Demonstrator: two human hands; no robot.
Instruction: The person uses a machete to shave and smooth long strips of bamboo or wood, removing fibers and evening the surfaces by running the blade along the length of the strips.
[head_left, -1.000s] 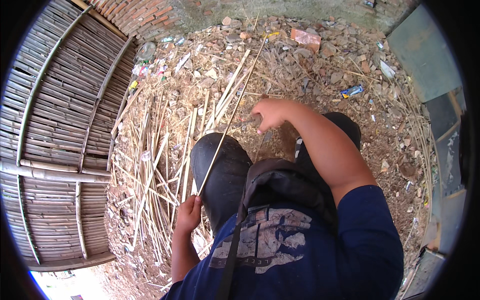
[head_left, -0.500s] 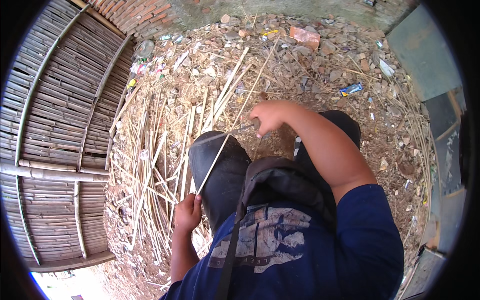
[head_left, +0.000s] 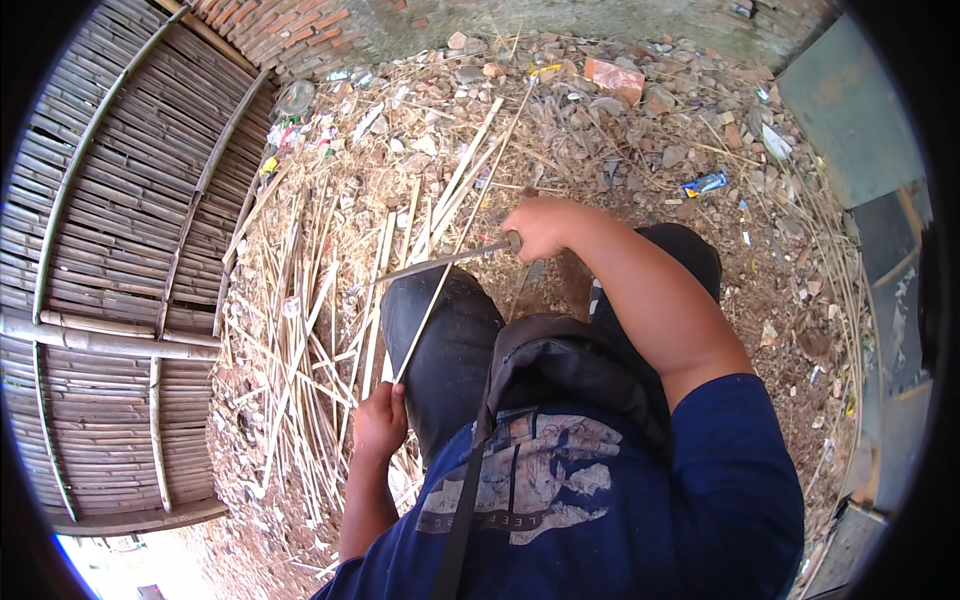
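Note:
My left hand (head_left: 380, 418) is closed on the lower end of a long, thin bamboo strip (head_left: 447, 271). The strip slants up and to the right, past my knee toward the rubble. My right hand (head_left: 540, 228) grips the handle of a knife (head_left: 440, 263), whose long, narrow blade points left above my knee. Blade and strip cross near the knee; whether they touch I cannot tell. Many pale bamboo strips (head_left: 298, 370) lie in a loose pile on the ground to the left of my legs.
A bamboo-slat wall (head_left: 110, 250) stands at the left, a brick wall (head_left: 300, 40) at the far side. Stones, litter and a reddish brick (head_left: 614, 80) cover the far ground. Grey-green panels (head_left: 850, 110) line the right. A black bag (head_left: 560, 365) rests on my lap.
The knife blade has swung up slightly and now shows more sharply above my knee. The bamboo strip's far end has shifted left. Both hands keep their hold.

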